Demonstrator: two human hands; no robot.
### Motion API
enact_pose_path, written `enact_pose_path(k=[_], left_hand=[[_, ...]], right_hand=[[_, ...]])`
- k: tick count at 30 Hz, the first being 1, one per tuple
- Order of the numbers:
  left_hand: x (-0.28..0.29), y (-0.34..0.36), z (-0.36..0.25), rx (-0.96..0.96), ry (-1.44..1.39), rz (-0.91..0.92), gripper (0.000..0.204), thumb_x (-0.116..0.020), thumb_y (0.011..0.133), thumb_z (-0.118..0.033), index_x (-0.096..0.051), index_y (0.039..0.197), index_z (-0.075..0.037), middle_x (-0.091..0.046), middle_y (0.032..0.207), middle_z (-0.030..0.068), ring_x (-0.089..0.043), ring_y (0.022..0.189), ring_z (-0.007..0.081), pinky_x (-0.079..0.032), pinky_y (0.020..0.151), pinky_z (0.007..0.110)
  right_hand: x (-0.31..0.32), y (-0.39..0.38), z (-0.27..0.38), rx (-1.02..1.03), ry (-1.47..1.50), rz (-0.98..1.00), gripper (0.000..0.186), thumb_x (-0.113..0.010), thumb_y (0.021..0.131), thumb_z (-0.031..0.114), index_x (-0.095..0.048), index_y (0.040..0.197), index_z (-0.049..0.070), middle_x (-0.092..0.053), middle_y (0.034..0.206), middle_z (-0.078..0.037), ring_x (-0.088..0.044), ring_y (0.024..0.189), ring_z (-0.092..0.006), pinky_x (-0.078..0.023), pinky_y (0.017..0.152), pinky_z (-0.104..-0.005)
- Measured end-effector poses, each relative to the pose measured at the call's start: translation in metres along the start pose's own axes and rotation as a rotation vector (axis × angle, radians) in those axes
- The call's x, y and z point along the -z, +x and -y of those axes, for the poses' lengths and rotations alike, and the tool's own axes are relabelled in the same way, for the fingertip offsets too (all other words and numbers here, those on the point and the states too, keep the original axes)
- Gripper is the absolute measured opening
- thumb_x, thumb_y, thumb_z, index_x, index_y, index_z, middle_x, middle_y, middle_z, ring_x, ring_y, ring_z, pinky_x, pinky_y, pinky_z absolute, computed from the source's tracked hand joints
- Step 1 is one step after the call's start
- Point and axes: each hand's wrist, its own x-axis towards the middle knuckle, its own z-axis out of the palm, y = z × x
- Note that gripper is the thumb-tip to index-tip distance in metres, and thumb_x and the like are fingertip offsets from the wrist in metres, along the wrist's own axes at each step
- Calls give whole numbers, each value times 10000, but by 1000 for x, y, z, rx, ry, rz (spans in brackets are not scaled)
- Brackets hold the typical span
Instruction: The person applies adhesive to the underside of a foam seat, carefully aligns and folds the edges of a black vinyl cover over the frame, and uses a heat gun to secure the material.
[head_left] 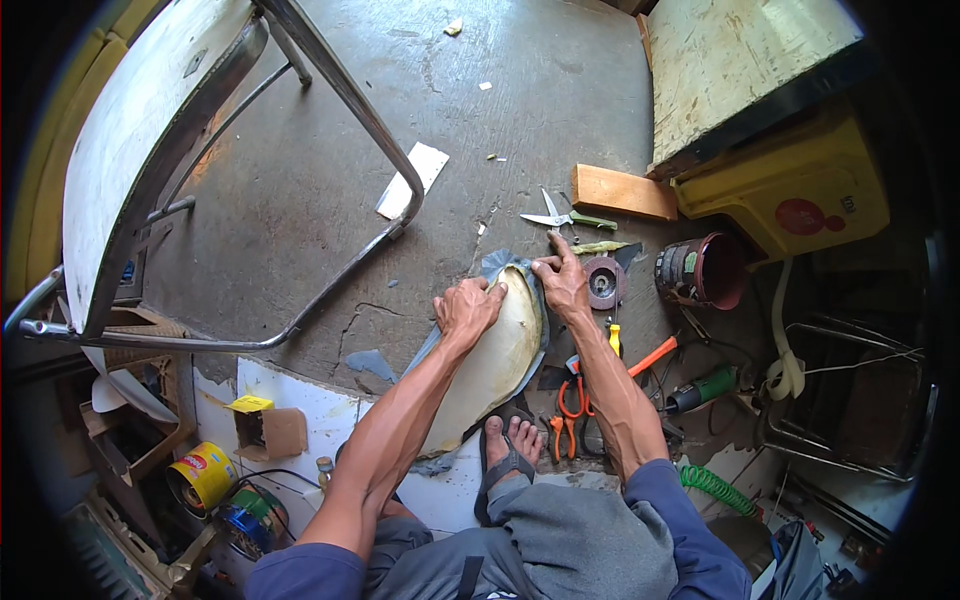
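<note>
A long pale panel with a rounded far end (490,365), cream-coloured and stained along its rim, lies in front of me with a grey-blue sheet (495,262) showing around its edge. My left hand (468,312) is closed at the panel's left rim near the far end, thumb across the top. On the opposite side my right hand (565,282) pinches the sheet's edge, its index finger stretched forward. Just beyond that hand lie open scissors (580,219) with a green handle. A round abrasive disc (603,284) rests to its right.
Orange-handled pliers (568,405), a yellow screwdriver (615,338) and a green power tool (703,389) lie right. A wooden block (625,192) and a tipped bucket (700,272) sit farther off. A metal-framed chair (350,90) stands left, above a yellow can (202,476).
</note>
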Motion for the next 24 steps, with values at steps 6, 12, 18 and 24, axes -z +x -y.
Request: enact_pose_path(k=[6, 12, 18, 24], left_hand=[[-7, 4, 2, 17, -16, -59, 540, -644, 900, -546, -788, 1151, -90, -766, 1062, 226, -708, 1080, 413, -465, 1012, 513], [-13, 6, 3, 25, 4, -45, 558, -645, 887, -550, -787, 1141, -74, -757, 1071, 250, -700, 1092, 424, -444, 1006, 526], [-19, 9, 6, 17, 9, -72, 560, -641, 885, -553, -787, 1124, -69, -753, 1069, 258, -701, 1081, 431, -443, 991, 527], [-19, 7, 4, 20, -9, -99, 523, -635, 902, -532, -795, 1084, -69, -756, 1034, 258, -708, 1041, 446, -448, 979, 528]], right_hand=[[1, -22, 29, 84, -76, 6, 678, -679, 946, 137, -431, 1577, 129, -780, 1012, -150, -759, 891, -254, -590, 832, -385], [-11, -34, 18, 213, -142, 13, 714, -687, 951, 89, -393, 1599, 131, -777, 1012, -161, -768, 884, -263, -596, 810, -382], [-26, -38, -3, 477, -278, -83, 759, -702, 911, 18, -394, 1598, 115, -739, 909, -143, -714, 803, -316, -582, 750, -431], [-38, -45, -6, 585, -414, -127, 719, -700, 913, 3, -415, 1569, 65, -724, 905, -140, -705, 815, -316, -572, 740, -430]])
